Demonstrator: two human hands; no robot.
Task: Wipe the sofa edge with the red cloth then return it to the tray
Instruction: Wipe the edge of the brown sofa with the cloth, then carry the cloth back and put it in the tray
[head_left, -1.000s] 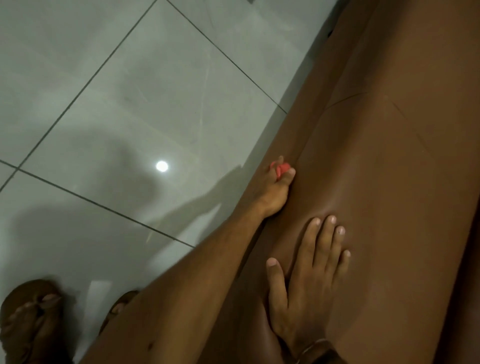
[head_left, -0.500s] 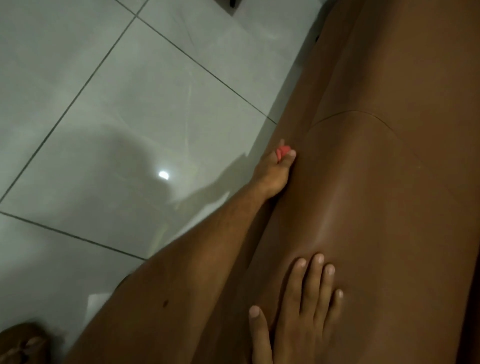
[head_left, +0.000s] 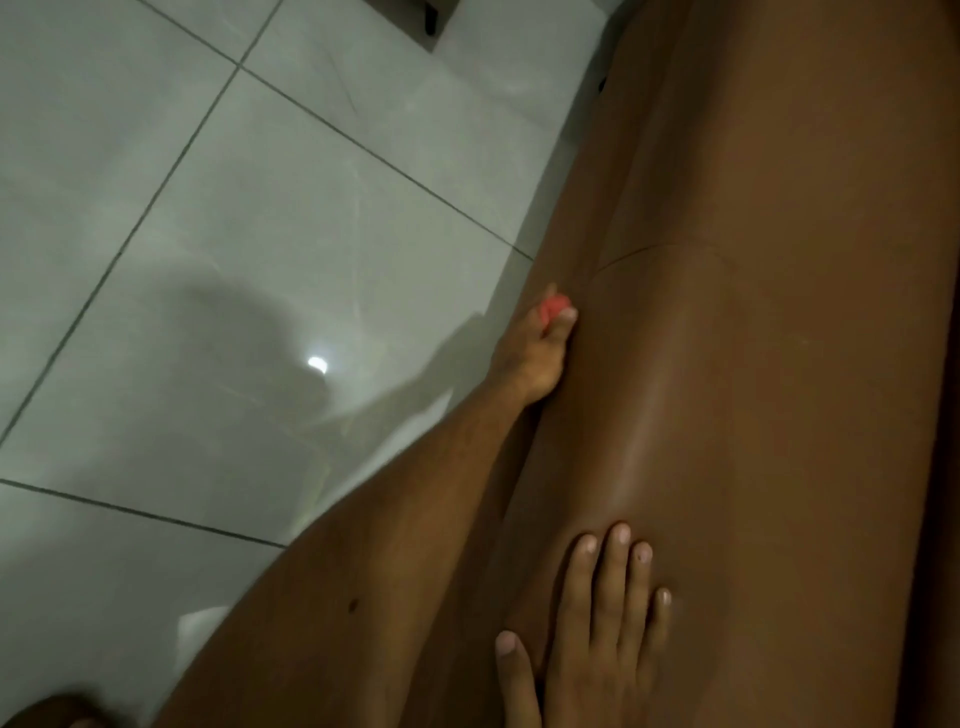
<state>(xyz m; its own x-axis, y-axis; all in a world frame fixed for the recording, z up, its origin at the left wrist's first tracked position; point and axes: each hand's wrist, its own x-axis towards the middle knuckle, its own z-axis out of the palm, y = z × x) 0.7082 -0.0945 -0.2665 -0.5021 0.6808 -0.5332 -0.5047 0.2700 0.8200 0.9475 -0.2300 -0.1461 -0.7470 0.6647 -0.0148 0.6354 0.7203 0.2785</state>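
Currently your left hand (head_left: 530, 358) reaches out along the front edge of the brown sofa (head_left: 769, 364), with the bare forearm stretched from the lower left of the view up to the middle. Its fingers (head_left: 566, 318) are curled tightly around the red cloth (head_left: 551, 307), which is bunched into a small wad; only a small patch of red shows between the thumb and the fingertips. The cloth sits at the far tip of that hand, pressed against the sofa edge just below a curved seam in the upholstery. The side of the hand lies against the sofa surface.

Your right hand (head_left: 597, 639) rests palm down on the sofa nearer to you, at the bottom of the view. Its fingers (head_left: 618, 561) are extended and lightly spread, flat on the glossy upholstery, and they hold nothing. The thumb points away from the other digits toward the left forearm. The two hands are well apart along the length of the sofa edge.

Left of the sofa lies a floor (head_left: 234, 260) of pale grey tiles with dark grout lines. A small bright reflection of a light (head_left: 317, 365) shows on one tile near the left wrist. At the upper edge of the view a dark object stands on the floor; you cannot tell what it is.
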